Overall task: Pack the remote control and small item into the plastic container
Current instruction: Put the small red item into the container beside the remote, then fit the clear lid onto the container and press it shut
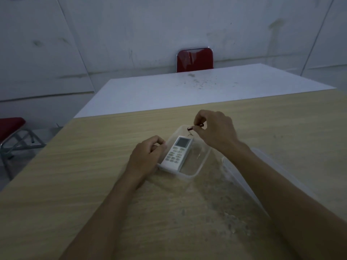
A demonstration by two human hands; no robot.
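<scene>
A clear plastic container [201, 162] sits on the wooden table. A white remote control [176, 153] lies inside it along the left side, screen end pointing away from me. My left hand [145, 156] grips the container's left rim beside the remote. My right hand [216, 128] hovers over the container's far end, pinching a small dark red item [190, 128] with a thin chain dangling from it toward the remote's top.
The clear lid [242, 177] lies on the wooden table [75, 175] right of the container, partly under my right forearm. A white table [169, 91] adjoins the far edge. One red chair [195, 60] stands behind it, another [11, 128] at left.
</scene>
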